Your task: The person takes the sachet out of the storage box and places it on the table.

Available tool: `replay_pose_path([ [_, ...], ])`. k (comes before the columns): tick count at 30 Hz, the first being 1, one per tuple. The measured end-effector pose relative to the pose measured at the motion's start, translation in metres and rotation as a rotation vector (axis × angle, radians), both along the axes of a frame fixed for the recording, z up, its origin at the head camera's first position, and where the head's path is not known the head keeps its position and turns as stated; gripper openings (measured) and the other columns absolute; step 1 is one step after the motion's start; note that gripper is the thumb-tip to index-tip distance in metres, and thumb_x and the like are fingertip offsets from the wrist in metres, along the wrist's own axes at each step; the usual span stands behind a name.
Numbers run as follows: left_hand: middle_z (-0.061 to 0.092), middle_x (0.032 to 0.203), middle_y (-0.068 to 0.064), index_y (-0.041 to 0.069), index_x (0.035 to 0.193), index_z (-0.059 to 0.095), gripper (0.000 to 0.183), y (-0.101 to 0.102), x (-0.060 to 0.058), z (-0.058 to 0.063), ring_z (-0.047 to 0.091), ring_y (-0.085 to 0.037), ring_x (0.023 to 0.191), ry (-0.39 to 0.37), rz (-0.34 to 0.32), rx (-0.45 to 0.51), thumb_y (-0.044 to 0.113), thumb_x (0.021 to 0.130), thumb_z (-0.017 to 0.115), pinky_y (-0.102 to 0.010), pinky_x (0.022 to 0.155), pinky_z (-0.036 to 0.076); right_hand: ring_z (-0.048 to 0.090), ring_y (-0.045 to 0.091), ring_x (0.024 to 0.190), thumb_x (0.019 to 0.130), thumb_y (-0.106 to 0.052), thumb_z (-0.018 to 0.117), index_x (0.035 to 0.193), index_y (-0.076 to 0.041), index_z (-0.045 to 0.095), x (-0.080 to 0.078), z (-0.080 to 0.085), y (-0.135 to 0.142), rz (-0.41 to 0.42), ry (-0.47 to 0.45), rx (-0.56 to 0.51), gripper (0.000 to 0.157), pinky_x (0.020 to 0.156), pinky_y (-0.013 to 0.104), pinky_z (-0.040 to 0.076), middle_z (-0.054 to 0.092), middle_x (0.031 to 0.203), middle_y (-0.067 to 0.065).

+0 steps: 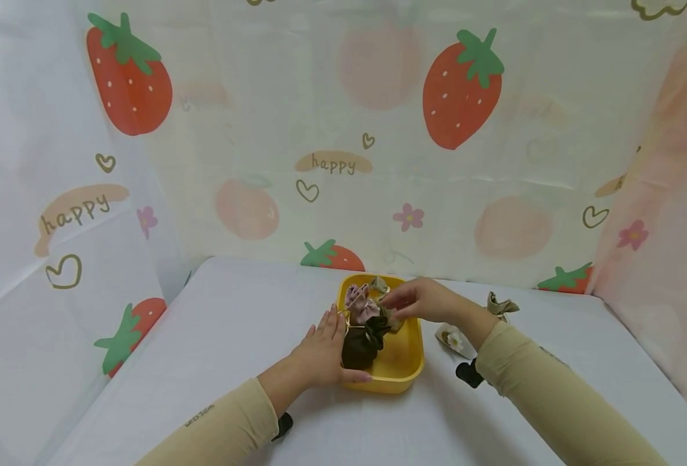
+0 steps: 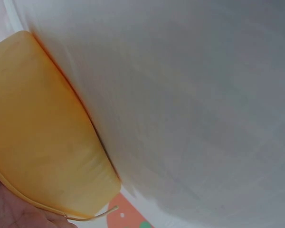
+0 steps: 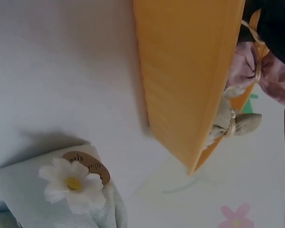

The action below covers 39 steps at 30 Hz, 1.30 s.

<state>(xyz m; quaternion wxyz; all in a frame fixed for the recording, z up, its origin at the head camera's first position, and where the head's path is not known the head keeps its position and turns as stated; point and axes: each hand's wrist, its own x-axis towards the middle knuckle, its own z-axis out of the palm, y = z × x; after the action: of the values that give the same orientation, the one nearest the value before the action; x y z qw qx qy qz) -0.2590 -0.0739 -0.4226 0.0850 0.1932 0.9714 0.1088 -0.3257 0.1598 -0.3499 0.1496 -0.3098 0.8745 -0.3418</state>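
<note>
khaki drawstring bag [image 1: 396, 323] is in the yellow tray [image 1: 387, 386], toward the right side, w/ the right hand [image 1: 422, 301] over it; can't tell if those fingers pinch it or just touch. left hand [image 1: 320, 353] isn't gripping: fingers straight along the tray's left rim, thumb at the nr side, prob steadying it. black bag [image 1: 359, 349] sits next to the left hand, pink bag [image 1: 363, 305] just beyond, greyish bag [image 1: 380, 285] at the far end. daisy bag [image 3: 76, 185] lies on the white table [image 1: 262, 310], right of the tray. step in hand looks like placing or picking a bag, unclear which. next move prob calls for a clean fingertip pinch or let-go w/o disturbing the neighbours, + a steady tray.
</note>
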Motion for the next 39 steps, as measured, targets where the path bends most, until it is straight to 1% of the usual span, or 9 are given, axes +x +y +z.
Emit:
replay_pose_path([
  [3,-0.007,0.152,-0.016,0.001,0.146,0.007,0.131,0.0,0.0,0.0,0.0,-0.03,0.139,0.002,0.0,-0.001,0.09,0.054,0.036,-0.049,0.109,0.014,0.062,0.016,0.093,0.083,-0.015,0.067,0.111,-0.006,0.067,-0.004,-0.001,-0.003,0.049,-0.03,0.01,0.029,0.081,0.031,0.05,0.066,0.107,0.01],
  [6,-0.007,0.152,-0.017,0.001,0.146,0.008,0.131,0.0,0.0,0.0,0.001,-0.03,0.139,0.013,-0.004,-0.002,0.09,0.055,0.037,-0.048,0.109,0.014,0.063,0.014,0.092,0.083,-0.015,0.068,0.112,-0.005,0.066,-0.007,-0.004,-0.007,0.073,-0.049,0.018,0.031,0.08,0.029,0.051,0.068,0.104,0.006],
  [9,-0.006,0.152,-0.017,0.0,0.146,0.009,0.13,0.0,0.0,0.0,0.002,-0.03,0.139,0.028,-0.009,0.001,0.09,0.056,0.038,-0.049,0.109,0.015,0.064,0.013,0.091,0.082,-0.015,0.069,0.113,-0.005,0.066,-0.008,-0.008,-0.013,0.087,-0.077,0.013,0.033,0.078,0.029,0.051,0.068,0.102,0.004],
  [12,-0.005,0.152,-0.018,0.0,0.146,0.01,0.129,0.0,0.0,0.0,0.002,-0.03,0.139,0.037,-0.012,0.006,0.089,0.057,0.038,-0.049,0.109,0.015,0.064,0.015,0.085,0.081,-0.013,0.07,0.113,-0.005,0.065,-0.008,-0.011,-0.018,0.098,-0.12,0.009,0.033,0.077,0.033,0.052,0.068,0.1,0.004],
  [16,-0.004,0.152,-0.019,-0.001,0.145,0.01,0.128,0.0,0.0,0.0,0.003,-0.031,0.139,0.04,-0.018,0.018,0.088,0.058,0.04,-0.05,0.108,0.016,0.061,0.016,0.081,0.079,-0.009,0.071,0.114,-0.007,0.065,-0.008,-0.015,-0.021,0.099,-0.159,0.04,0.036,0.076,0.033,0.052,0.066,0.102,0.002],
  [20,-0.004,0.152,-0.018,-0.001,0.145,0.01,0.129,0.0,0.0,-0.001,0.003,-0.031,0.139,0.037,-0.018,0.02,0.088,0.058,0.04,-0.049,0.108,0.016,0.06,0.014,0.088,0.077,-0.007,0.072,0.114,-0.012,0.066,-0.009,-0.019,-0.021,0.096,-0.134,0.087,0.037,0.079,0.028,0.051,0.063,0.105,0.0],
  [25,-0.005,0.152,-0.018,0.0,0.146,0.009,0.129,0.001,0.0,-0.001,0.003,-0.031,0.139,0.034,-0.009,0.006,0.089,0.057,0.039,-0.049,0.108,0.016,0.06,0.014,0.089,0.077,-0.005,0.072,0.109,-0.018,0.068,-0.008,-0.023,-0.02,0.09,-0.101,0.112,0.034,0.081,0.03,0.05,0.063,0.102,-0.002],
  [32,-0.007,0.152,-0.017,0.001,0.146,0.007,0.129,0.0,-0.001,-0.001,0.001,-0.03,0.139,0.018,-0.003,0.007,0.088,0.057,0.039,-0.049,0.109,0.015,0.056,0.011,0.08,0.081,-0.01,0.069,0.089,-0.018,0.072,-0.006,-0.022,-0.02,0.074,-0.03,0.135,0.011,0.075,0.026,0.048,0.065,0.08,-0.007],
  [39,-0.007,0.152,-0.017,0.0,0.146,0.006,0.129,0.001,-0.001,0.0,0.001,-0.031,0.139,0.019,-0.001,0.005,0.088,0.058,0.04,-0.049,0.109,0.015,0.055,0.012,0.073,0.085,-0.013,0.065,0.083,-0.018,0.071,-0.006,-0.021,-0.019,0.066,0.012,0.115,0.008,0.071,0.026,0.048,0.063,0.077,-0.006],
])
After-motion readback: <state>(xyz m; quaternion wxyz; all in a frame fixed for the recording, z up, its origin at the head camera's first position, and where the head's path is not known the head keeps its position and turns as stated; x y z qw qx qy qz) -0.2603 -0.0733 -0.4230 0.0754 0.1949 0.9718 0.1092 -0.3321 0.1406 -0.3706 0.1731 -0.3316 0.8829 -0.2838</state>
